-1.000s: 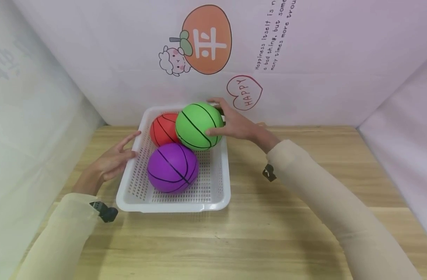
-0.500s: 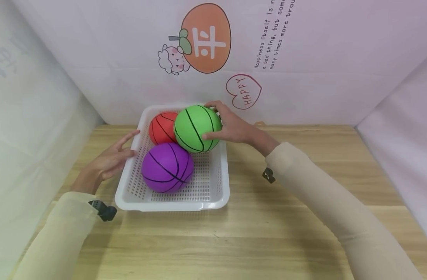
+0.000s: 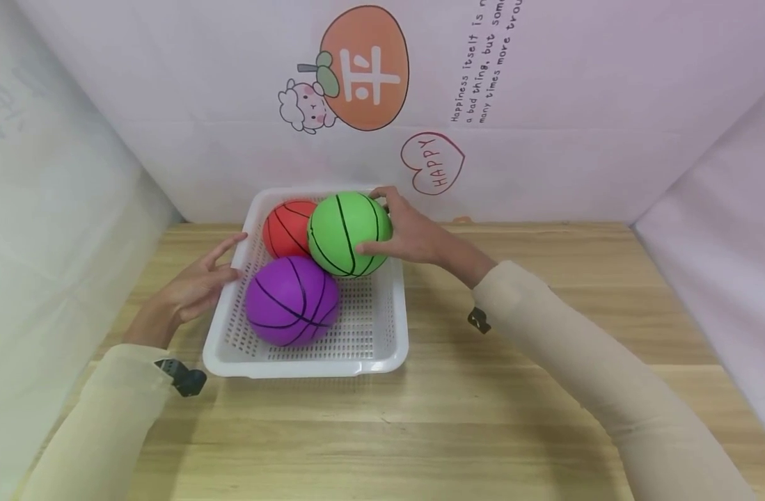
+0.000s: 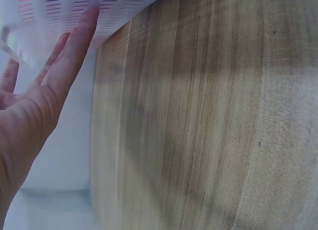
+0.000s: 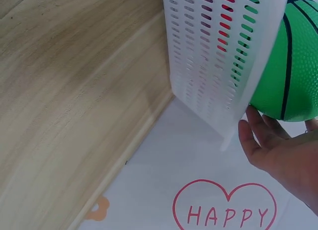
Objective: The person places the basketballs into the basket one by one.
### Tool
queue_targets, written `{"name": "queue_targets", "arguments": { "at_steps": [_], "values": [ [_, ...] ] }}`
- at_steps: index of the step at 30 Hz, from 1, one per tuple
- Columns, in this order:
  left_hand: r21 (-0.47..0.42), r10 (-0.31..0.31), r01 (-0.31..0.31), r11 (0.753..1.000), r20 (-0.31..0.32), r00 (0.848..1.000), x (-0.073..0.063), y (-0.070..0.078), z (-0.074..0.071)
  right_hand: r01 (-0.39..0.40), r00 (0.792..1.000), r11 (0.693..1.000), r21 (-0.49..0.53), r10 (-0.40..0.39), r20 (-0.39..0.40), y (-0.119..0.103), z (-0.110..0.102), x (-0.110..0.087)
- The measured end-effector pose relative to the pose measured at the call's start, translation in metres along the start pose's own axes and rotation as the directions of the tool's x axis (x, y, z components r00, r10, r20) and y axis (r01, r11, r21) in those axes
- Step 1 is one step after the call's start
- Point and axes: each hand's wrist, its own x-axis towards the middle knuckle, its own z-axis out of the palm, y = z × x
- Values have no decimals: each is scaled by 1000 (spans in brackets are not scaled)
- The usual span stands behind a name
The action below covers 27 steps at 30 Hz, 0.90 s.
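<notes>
In the head view a white perforated plastic basket stands on the wooden table with three small basketballs in it. A red ball lies at the back left and a purple ball in front of it. The green ball sits higher, at the back right, partly covering the red one. My right hand grips the green ball from its right, thumb on the near side and fingers round the far side. My left hand touches the basket's left side with extended fingers, also visible in the left wrist view.
Behind the basket rises a white cloth wall with printed drawings and lettering. More cloth hangs at the left and right. The wooden tabletop extends in front and to the right of the basket.
The green ball has turned and shifted slightly left and nearer, with my right hand on it. The purple ball has moved left in the basket. My left hand stays at the basket's side.
</notes>
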Motion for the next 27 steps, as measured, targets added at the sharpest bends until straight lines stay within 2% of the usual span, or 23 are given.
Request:
{"name": "queue_targets", "arguments": {
  "at_steps": [8,14,20,27],
  "values": [
    [3,-1,1,1000,4,1000,-1,2,2,26,1000,988,-150,-27,-6,2,3,-3],
    [15,0,0,1000,-5,1000,-2,4,3,13,1000,987,-161,-12,6,-1,2,-5],
    [17,-13,13,1000,-23,1000,-1,6,7,24,1000,973,-232,-25,-3,3,1,-10],
    [128,0,12,992,-96,995,-6,13,16,18,999,976,-215,-27,-40,11,1,-19]
  ]
}}
